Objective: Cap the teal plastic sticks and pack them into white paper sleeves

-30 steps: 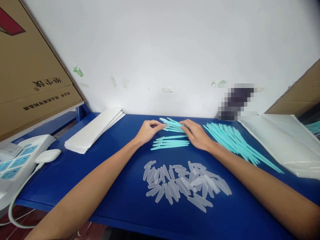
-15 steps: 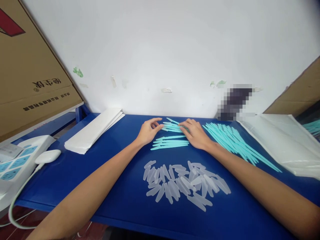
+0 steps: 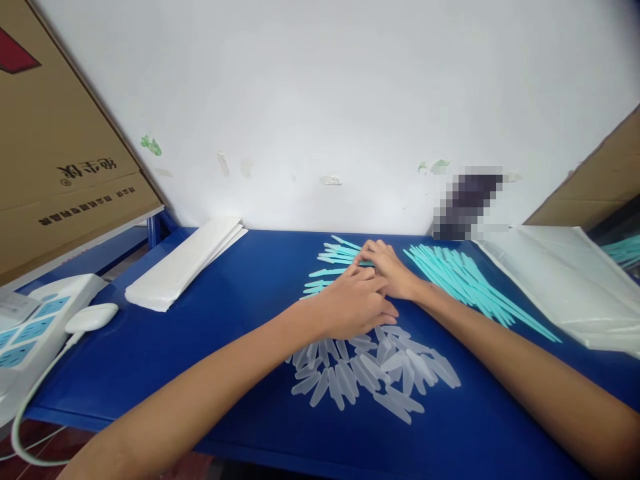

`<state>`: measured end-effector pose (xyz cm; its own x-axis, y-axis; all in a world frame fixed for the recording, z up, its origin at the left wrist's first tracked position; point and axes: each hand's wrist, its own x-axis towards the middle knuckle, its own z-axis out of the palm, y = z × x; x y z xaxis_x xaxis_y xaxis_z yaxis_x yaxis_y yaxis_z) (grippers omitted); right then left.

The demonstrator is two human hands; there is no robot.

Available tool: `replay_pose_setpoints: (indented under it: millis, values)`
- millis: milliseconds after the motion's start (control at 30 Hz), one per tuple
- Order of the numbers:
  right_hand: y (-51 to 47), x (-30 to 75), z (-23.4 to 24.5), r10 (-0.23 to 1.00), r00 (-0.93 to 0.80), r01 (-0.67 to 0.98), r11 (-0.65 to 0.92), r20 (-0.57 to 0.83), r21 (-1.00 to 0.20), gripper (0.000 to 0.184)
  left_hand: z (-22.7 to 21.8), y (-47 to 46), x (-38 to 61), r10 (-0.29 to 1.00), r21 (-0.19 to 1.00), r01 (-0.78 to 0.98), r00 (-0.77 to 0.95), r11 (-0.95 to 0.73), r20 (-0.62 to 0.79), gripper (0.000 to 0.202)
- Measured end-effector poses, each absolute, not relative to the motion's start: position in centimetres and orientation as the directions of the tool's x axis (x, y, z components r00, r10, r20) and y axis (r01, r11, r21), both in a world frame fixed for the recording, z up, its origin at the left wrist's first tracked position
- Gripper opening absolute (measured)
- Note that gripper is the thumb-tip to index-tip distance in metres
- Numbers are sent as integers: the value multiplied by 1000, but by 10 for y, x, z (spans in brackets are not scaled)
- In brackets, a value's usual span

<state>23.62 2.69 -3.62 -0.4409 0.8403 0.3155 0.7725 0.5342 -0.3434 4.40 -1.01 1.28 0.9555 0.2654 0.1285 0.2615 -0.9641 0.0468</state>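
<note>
My left hand (image 3: 357,300) reaches palm down across a row of teal eyebrow razors (image 3: 319,287), covering most of them. Its thumb stands apart from the fingers, close to the near side of my right hand; nothing shows in it. With bent fingers, my right hand (image 3: 390,265) closes over the right ends of a second bunch of teal razors (image 3: 335,252) farther back. The two hands overlap, so their fingertips are partly hidden. Just in front of my left hand, translucent plastic blade caps (image 3: 367,373) lie in a loose spread.
To the right lies a larger heap of teal razors (image 3: 460,280), beside a clear plastic bag (image 3: 565,273). A white folded paper stack (image 3: 185,263) rests at the left back. A power strip (image 3: 45,320) with a white plug sits left, near a cardboard box (image 3: 75,160).
My left hand has moved right and toward me, from the left tips of the back razors to over the front row beside my right hand. The right hand stays nearly in place.
</note>
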Motion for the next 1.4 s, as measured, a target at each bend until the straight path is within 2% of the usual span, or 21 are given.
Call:
replay_pose_setpoints:
  millis: [167,267,333,400,500,567,700,933,1300,1400]
  values:
    - [26,235,-34,846,-407,756,524,343,-394,20,8,-12,64,235,-32,238,969,-971,73,27]
    - [27,234,-35,861,-316,760,481,399,-436,21,10,-9,70,225,-13,228,968,-974,110,17]
    - [29,235,-38,862,-253,760,458,440,-462,17,11,-3,63,236,62,228,947,-972,217,13]
    - [31,237,-41,855,-212,749,453,474,-483,15,11,9,47,277,167,227,870,-959,408,15]
    - [32,239,-44,841,-182,762,448,510,-467,18,2,33,7,362,265,247,613,-932,702,17]
    - [32,239,-45,837,-168,791,429,520,-435,20,-9,50,-20,421,280,346,453,-896,786,15]
    - [29,237,-44,828,-217,813,447,517,-373,25,-29,74,-47,495,295,474,380,-830,782,15]
    - [29,237,-44,831,-309,813,483,463,-324,36,-37,82,-44,566,365,499,343,-786,749,23]
    - [28,236,-43,846,-332,817,479,416,-321,44,-38,80,-42,580,400,475,327,-784,747,15]
    - [28,235,-42,843,-332,813,483,423,-325,43,-40,81,-43,563,375,477,349,-795,749,14]
